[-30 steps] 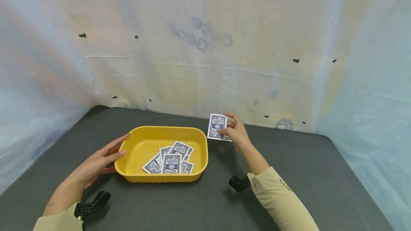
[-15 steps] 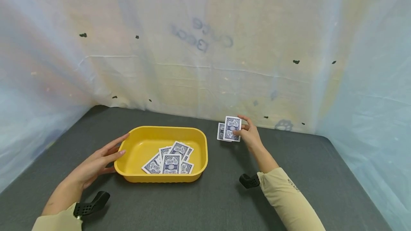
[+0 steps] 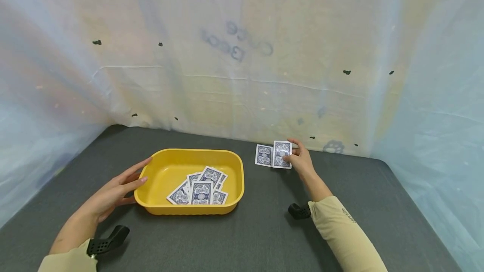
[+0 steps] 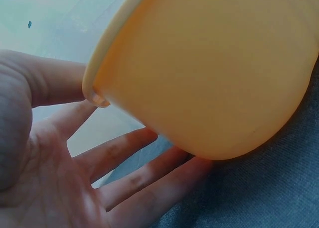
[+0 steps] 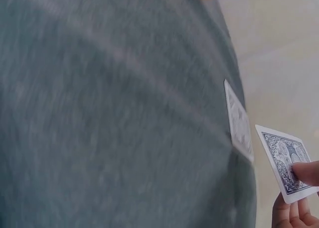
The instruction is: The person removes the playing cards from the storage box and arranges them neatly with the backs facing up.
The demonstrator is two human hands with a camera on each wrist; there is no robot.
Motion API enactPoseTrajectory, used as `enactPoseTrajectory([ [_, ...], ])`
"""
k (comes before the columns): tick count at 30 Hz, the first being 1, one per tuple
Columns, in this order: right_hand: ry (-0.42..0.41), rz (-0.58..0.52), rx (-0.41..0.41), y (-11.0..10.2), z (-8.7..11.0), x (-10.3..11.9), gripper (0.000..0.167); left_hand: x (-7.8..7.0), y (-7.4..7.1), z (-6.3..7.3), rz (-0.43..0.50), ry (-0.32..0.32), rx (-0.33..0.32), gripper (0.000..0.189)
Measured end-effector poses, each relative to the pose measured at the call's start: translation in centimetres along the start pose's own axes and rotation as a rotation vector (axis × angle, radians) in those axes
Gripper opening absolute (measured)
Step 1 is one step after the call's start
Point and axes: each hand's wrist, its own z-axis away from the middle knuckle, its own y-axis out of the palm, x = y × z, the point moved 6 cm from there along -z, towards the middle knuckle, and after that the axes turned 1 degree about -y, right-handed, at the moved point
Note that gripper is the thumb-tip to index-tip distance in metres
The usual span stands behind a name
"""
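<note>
Your right hand (image 3: 300, 160) pinches a playing card (image 3: 282, 154), thumb on its patterned back, fingers behind. From the right wrist view the card is tilted up, with a gap between it and the second card (image 3: 264, 155), which lies back up on the grey worktop (image 3: 257, 238), just to the left. Both sit near the back edge, right of the yellow tray (image 3: 189, 209).

Your left hand (image 3: 113, 192) grips the tray's left end: thumb at the rim, other fingers spread, some against the outer wall in the left wrist view. The tray stands flat on the worktop. Inside, toward the front and right, is a loose overlapping pile of cards (image 3: 201, 192), blue-and-white backs showing; you can't count them surely.

Writing: the pale sheet (image 3: 302, 32) behind has faint bluish lettering (image 3: 237, 53), looks mirrored, a "3"-like shape and some round letters, too blurred to read as words. Dark specks dot the sheet. Your right sleeve (image 3: 351, 230) carries a small dark mark, too small to read. Card backs give ornate scrollwork, no legible brand. You wear a black wrist mount (image 3: 109, 240) on each arm.
</note>
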Motion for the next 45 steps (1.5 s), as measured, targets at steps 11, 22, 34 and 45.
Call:
enactPoseTrajectory([
  [11, 0.017, 0.072, -0.013, -1.5, -0.4, -2.0, 0.067, 0.2, 0.1, 0.0, 0.015, -0.014, 0.007, 0.073],
  [22, 0.005, 0.167, -0.03, -2.1, -0.9, -2.6, 0.066, 0.3, 0.0, 0.2, 0.017, -0.007, 0.007, 0.072],
  [34, -0.01, 0.419, -0.071, -2.3, -1.2, -2.9, 0.065, 0.2, 0.1, 0.0, 0.026, -0.003, 0.004, 0.073],
  [45, -0.022, 0.48, -0.071, -1.9, -1.4, -2.5, 0.048, 0.1, 0.0, 0.0, 0.019, 0.001, -0.005, 0.073],
])
